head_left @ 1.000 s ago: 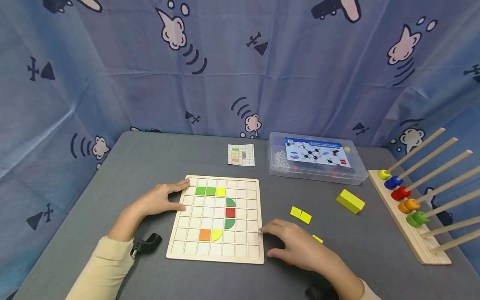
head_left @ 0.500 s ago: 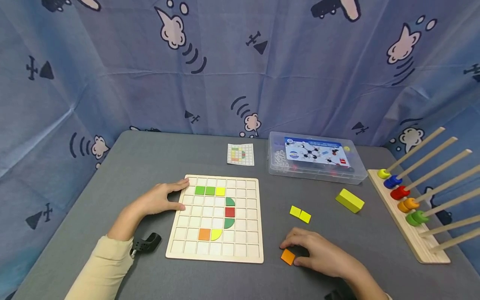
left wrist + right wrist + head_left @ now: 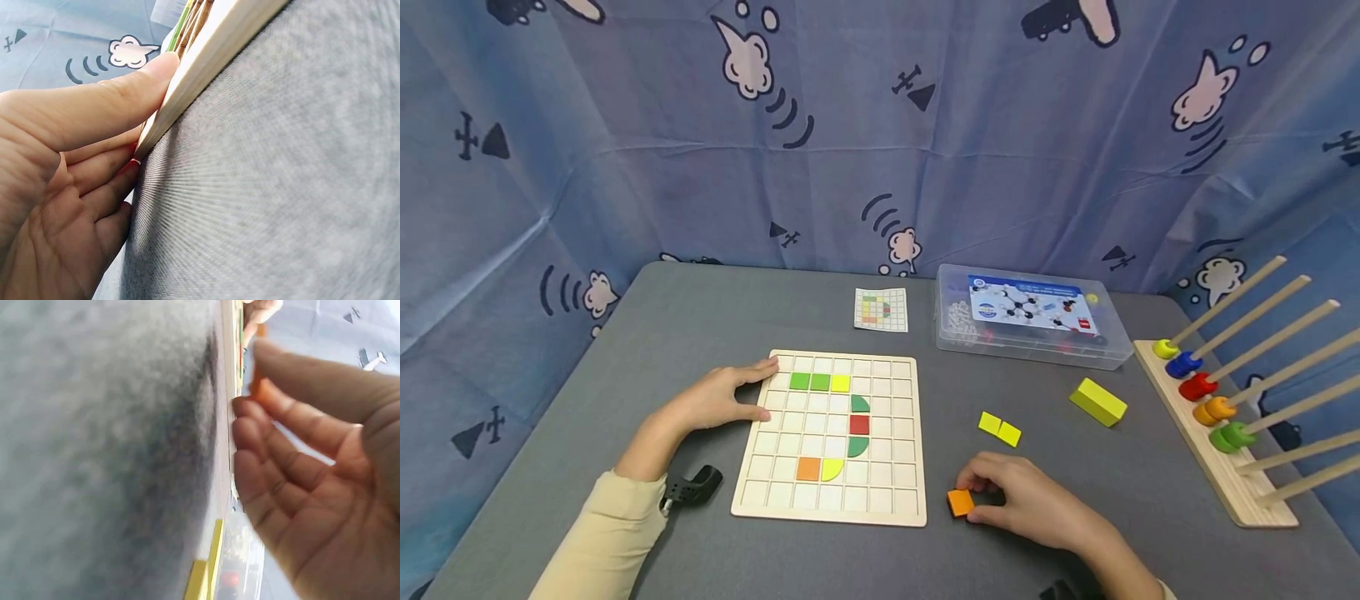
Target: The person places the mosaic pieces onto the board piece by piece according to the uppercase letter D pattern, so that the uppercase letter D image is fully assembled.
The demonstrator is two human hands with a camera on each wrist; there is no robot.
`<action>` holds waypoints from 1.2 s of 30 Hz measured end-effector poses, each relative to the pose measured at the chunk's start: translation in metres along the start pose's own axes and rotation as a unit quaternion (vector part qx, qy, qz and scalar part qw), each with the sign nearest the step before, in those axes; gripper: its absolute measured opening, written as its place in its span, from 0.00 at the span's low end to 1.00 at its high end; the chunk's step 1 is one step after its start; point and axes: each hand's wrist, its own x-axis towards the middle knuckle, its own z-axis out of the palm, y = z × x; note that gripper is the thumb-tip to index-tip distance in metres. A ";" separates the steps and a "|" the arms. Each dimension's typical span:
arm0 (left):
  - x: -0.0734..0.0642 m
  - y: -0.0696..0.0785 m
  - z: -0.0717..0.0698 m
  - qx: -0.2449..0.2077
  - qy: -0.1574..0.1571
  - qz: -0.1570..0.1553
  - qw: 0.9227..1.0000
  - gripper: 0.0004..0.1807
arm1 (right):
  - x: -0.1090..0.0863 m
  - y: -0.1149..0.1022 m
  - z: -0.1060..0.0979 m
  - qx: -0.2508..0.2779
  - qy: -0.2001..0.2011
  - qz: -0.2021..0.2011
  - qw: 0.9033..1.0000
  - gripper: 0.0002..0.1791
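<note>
In the head view, a wooden grid board [image 3: 882, 504] lies flat on the table, with green, yellow, red and orange pieces in some cells. My left hand [image 3: 718, 398] rests at its left edge, thumb and index finger spread and fairly straight. The left wrist view shows that thumb [image 3: 119, 100] lying over the edge. To the right of the board, my right hand [image 3: 1026, 504] pinches an orange square tile [image 3: 960, 502] between thumb and fingers. The right wrist view shows the tile [image 3: 262, 390] partly hidden by the thumb.
Two yellow square tiles [image 3: 1000, 428] lie beyond my right hand, and a yellow block [image 3: 1098, 402] farther right. A small pattern card [image 3: 881, 310] and a clear plastic box [image 3: 1033, 317] are at the back. A peg rack with beads [image 3: 1217, 433] stands at the right.
My right hand first drew back from the board's right edge, uncovering the orange tile, then took hold of it and shifted slightly left with it. My left hand stays put.
</note>
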 end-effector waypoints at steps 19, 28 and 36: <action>0.002 0.000 -0.001 -0.005 -0.008 -0.008 1.000 0.44 | 0.077 -0.094 0.033 -0.025 0.042 -0.110 0.993 0.12; 0.000 0.001 0.000 -0.005 -0.003 -0.008 1.000 0.43 | 0.116 -0.122 0.056 -0.081 0.058 -0.089 0.991 0.11; 0.000 0.000 -0.001 0.003 0.005 0.001 1.000 0.42 | 0.138 -0.132 0.069 -0.182 0.065 -0.105 0.975 0.11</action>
